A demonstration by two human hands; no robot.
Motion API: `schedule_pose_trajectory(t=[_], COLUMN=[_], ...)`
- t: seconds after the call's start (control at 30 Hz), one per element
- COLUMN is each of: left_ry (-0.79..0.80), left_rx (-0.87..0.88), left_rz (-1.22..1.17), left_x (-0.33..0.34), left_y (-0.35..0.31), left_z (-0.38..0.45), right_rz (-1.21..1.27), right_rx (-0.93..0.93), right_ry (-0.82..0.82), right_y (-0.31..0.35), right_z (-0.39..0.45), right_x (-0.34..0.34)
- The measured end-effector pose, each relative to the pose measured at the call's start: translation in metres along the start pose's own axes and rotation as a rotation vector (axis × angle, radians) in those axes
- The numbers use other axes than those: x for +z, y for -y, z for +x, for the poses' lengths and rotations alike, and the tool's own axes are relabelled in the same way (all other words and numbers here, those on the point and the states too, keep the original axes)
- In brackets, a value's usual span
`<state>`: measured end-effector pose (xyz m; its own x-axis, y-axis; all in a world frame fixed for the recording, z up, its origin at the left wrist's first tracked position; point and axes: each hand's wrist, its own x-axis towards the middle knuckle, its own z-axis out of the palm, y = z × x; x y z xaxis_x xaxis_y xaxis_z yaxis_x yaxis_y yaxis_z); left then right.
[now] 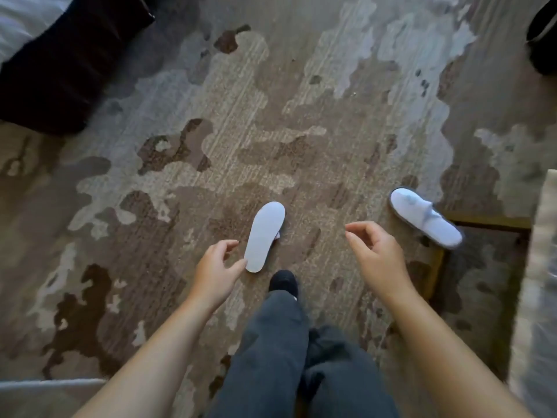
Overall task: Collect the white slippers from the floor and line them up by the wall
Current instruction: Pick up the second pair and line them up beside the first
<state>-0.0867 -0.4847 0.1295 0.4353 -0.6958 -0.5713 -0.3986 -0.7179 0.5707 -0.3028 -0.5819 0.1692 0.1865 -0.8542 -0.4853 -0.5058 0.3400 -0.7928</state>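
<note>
Two white slippers lie on the patterned carpet. One slipper [265,235] lies upside down, sole up, in the middle of the view just ahead of my foot. The other slipper [426,217] sits upright to the right, near a wooden frame edge. My left hand [215,270] hovers beside the heel end of the overturned slipper, fingers apart and empty, its fingertips almost at the sole. My right hand [376,251] hangs between the two slippers, fingers loosely curled, holding nothing.
A dark cloth or bedding [63,64] drapes at the top left. A wooden frame [488,221] and a pale furniture edge [542,267] stand at the right. My dark trousers and black shoe [283,282] are at the bottom centre.
</note>
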Motion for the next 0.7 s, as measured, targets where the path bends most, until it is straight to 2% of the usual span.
schedule_pose_trajectory(t=[0.17,0.37,0.43,0.57,0.7], left_ry=[0.034,-0.01,-0.005,-0.001,-0.09], left_rx=[-0.079,-0.049,-0.089,-0.161,-0.107], left_rz=[0.087,0.191,0.234,0.387,0.399], left_x=[0.085,0.208,0.243,0.29,0.297], left_y=[0.048,0.149,0.188,0.248,0.257], left_z=[0.122,0.28,0.32,0.358,0.357], right_rz=[-0.174,-0.251,-0.278,-0.347,-0.389], right_rx=[-0.03,-0.024,-0.014,-0.013,-0.021], right_ry=[0.073,0.137,0.162,0.247,0.321], right_y=[-0.089,-0.251,-0.298,-0.362,-0.381], right_z=[0.122,0.251,0.283,0.322,0.33], right_x=[0.047,0.118,0.139,0.17,0.176])
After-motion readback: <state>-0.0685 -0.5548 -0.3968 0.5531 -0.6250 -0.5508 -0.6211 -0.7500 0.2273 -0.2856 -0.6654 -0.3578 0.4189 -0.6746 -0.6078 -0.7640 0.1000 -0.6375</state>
